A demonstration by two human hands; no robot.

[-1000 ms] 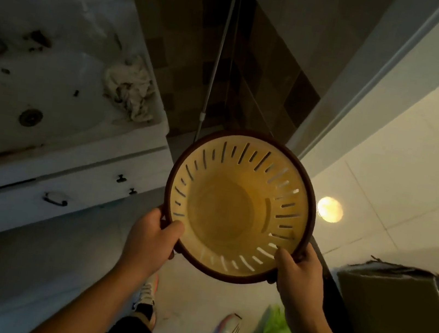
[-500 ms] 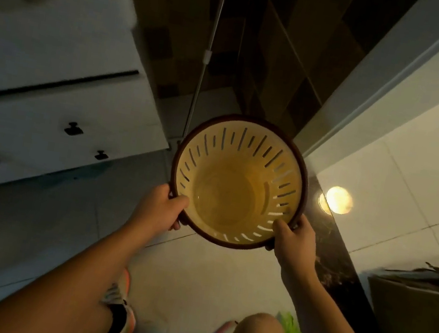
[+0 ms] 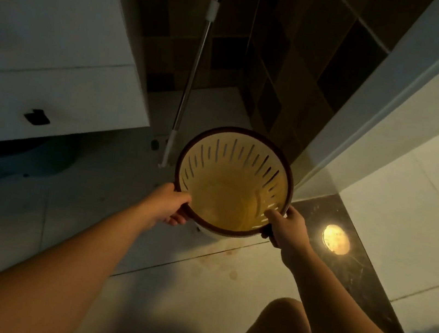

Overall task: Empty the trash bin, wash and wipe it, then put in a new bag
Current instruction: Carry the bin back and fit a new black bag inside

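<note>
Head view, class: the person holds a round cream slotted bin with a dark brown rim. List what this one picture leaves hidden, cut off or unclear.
- Round cream slotted bin with a dark brown rim: outer wall and underside hidden by its own rim; whether it touches the floor is unclear.
- Left hand and right hand: fingers of each grip curl under the rim, out of sight.
- Metal mop pole: top cut off by the frame edge; its foot is hidden behind the bin.
- White cabinet: cut off at the left edge.

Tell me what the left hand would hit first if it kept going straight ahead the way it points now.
The left hand already grips the bin rim. Past it, probably the mop pole or the brown tiled wall, though depth is unclear.
</note>
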